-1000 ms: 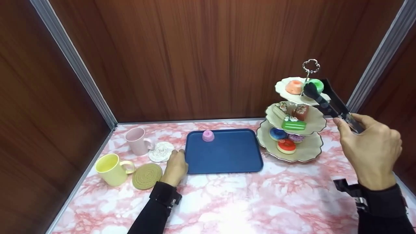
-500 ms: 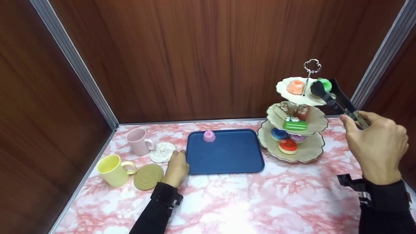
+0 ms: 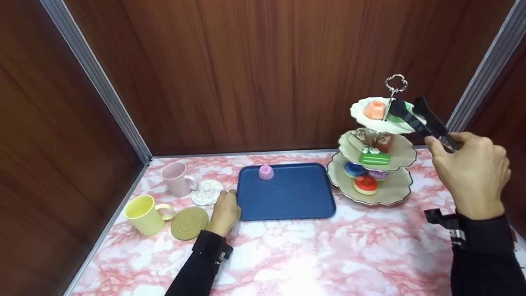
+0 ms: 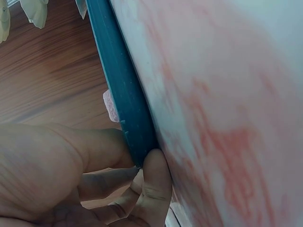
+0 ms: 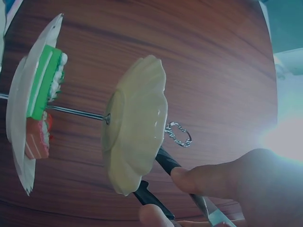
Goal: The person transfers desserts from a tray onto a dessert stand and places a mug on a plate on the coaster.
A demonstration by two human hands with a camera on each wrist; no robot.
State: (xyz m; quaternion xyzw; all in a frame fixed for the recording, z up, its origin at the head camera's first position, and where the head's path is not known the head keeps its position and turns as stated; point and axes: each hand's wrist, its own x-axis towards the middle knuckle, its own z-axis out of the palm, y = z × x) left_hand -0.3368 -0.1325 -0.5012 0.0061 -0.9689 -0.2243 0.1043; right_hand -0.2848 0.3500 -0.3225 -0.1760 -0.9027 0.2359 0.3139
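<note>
From the head, we look forward and down at the table. From the wrists we see close up, tipped sideways: left along the tray, right from under the top plate. Our head view shares both.

Left-hand grip has the end of a blue tray pinched, one fingertip right down by the pink-marbled table. Pink lump peeking past the tray's edge, wood wall behind.

You face a brown wood-grain wall along the far edge of your pink-and-white marbled worktop, with another panel along its left edge and a grey metal strip at the far left corner.
</note>
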